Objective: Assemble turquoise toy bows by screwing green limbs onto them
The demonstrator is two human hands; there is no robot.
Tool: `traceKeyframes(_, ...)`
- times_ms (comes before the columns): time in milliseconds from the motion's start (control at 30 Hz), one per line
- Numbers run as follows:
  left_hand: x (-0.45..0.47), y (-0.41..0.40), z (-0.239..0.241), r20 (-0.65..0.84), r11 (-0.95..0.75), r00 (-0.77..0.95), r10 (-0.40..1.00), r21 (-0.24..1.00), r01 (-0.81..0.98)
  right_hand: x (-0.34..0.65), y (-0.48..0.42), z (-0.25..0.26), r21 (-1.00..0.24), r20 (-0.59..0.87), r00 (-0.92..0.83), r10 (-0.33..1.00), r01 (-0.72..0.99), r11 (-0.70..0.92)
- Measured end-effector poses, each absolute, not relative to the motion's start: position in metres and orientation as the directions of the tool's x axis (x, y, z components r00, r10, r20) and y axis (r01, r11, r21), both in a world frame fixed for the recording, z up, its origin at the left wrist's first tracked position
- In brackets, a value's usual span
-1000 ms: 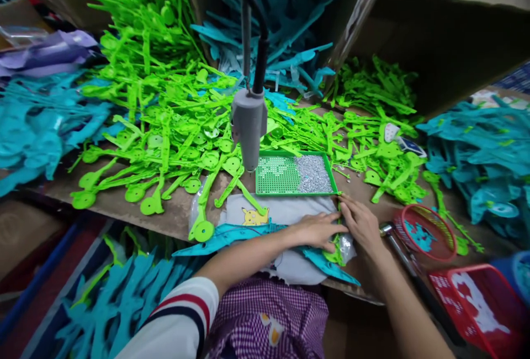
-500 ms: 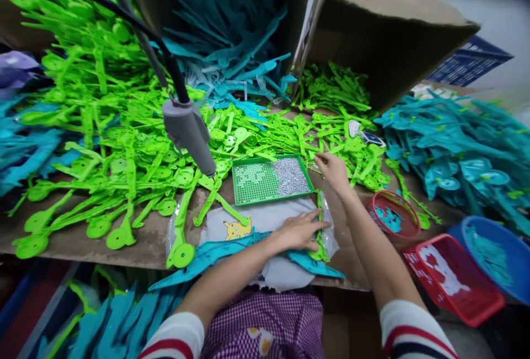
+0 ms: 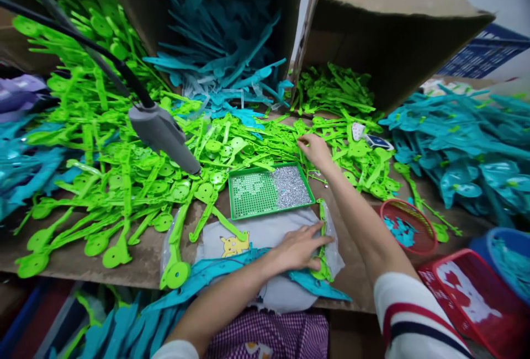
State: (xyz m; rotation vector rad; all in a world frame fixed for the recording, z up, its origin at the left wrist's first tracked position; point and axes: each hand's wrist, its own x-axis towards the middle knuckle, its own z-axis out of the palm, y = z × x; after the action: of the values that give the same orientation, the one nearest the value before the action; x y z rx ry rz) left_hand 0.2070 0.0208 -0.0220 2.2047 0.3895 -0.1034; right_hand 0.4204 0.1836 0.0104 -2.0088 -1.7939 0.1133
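My left hand (image 3: 298,248) lies flat with fingers spread on a long teal plastic piece (image 3: 207,273) and a green piece (image 3: 322,237), over a white cloth with a yellow cartoon figure (image 3: 265,232). My right hand (image 3: 314,150) reaches past a green tray (image 3: 269,190) of small silver screws into the heap of bright green plastic pieces (image 3: 256,143); its fingers curl on the pieces, and I cannot make out whether they hold one. A grey electric screwdriver (image 3: 163,135) hangs on a black cable to the left, above the green heap.
Tipped cardboard boxes at the back spill teal pieces (image 3: 232,55) and green pieces (image 3: 335,91). A teal pile (image 3: 464,143) fills the right. A round red basket (image 3: 408,225), a red rectangular basket (image 3: 467,292) and a blue bowl (image 3: 507,257) stand at the right front. More teal pieces lie below the table edge.
My right hand left the piece beside my left hand and reached forward past the screw tray into the green heap. My view swung right and up; the left hand stayed put.
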Motion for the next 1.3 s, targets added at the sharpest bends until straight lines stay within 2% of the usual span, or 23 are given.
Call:
traceKeyframes(67,0.207,0.020,-0.024,-0.200,-0.568,0.949,0.246,0.763,0.308,0.413,0.209,0.009,-0.299,0.189,0.163,0.968,0.949,-0.101)
traceKeyframes(233,0.208,0.018,-0.028,-0.205,-0.577,0.947,0.246,0.755,0.313,0.398,0.236,-0.004,-0.203,0.140,0.193,0.971,0.966,-0.162)
traceKeyframes(333,0.208,0.018,-0.030,-0.188,-0.579,0.949,0.252,0.757,0.303,0.397,0.241,-0.008,-0.276,0.129,0.230,0.965,0.943,-0.188)
traceKeyframes(400,0.208,0.017,-0.032,-0.186,-0.580,0.951,0.249,0.758,0.300,0.405,0.243,-0.002,-0.416,0.226,0.287,0.931,0.893,-0.175)
traceKeyframes(467,0.208,0.018,-0.032,-0.189,-0.583,0.951,0.245,0.755,0.300,0.414,0.243,0.011,-0.544,0.401,0.342,0.850,0.835,-0.080)
traceKeyframes(533,0.208,0.018,-0.031,-0.187,-0.593,0.953,0.240,0.749,0.296,0.420,0.235,0.029,-0.601,0.549,0.375,0.747,0.798,0.042)
traceKeyframes(600,0.207,0.020,-0.029,-0.185,-0.606,0.956,0.228,0.742,0.288,0.420,0.214,0.045,-0.622,0.606,0.401,0.687,0.777,0.096)
traceKeyframes(700,0.206,0.022,-0.027,-0.181,-0.614,0.958,0.221,0.738,0.281,0.410,0.149,0.049,-0.611,0.625,0.415,0.661,0.787,0.083)
traceKeyframes(800,0.206,0.023,-0.027,-0.173,-0.623,0.960,0.220,0.732,0.275,0.399,0.055,0.026,-0.538,0.644,0.367,0.671,0.841,0.057)
traceKeyframes(833,0.206,0.023,-0.027,-0.177,-0.624,0.961,0.214,0.732,0.274,0.398,0.023,0.015,-0.470,0.657,0.298,0.693,0.880,0.067)
traceKeyframes(933,0.208,0.023,-0.027,-0.203,-0.616,0.960,0.194,0.736,0.281,0.401,-0.054,-0.015,-0.406,0.601,0.193,0.776,0.909,0.088)
traceKeyframes(1033,0.209,0.024,-0.025,-0.211,-0.612,0.956,0.204,0.735,0.293,0.407,-0.091,-0.030,-0.398,0.387,0.056,0.921,0.910,0.112)
traceKeyframes(1100,0.210,0.024,-0.025,-0.201,-0.614,0.956,0.213,0.734,0.291,0.408,-0.097,-0.033,-0.389,0.266,-0.011,0.964,0.914,0.118)
traceKeyframes(1300,0.210,0.025,-0.024,-0.221,-0.629,0.952,0.210,0.715,0.304,0.409,-0.095,-0.037,-0.325,0.234,-0.081,0.969,0.933,0.156)
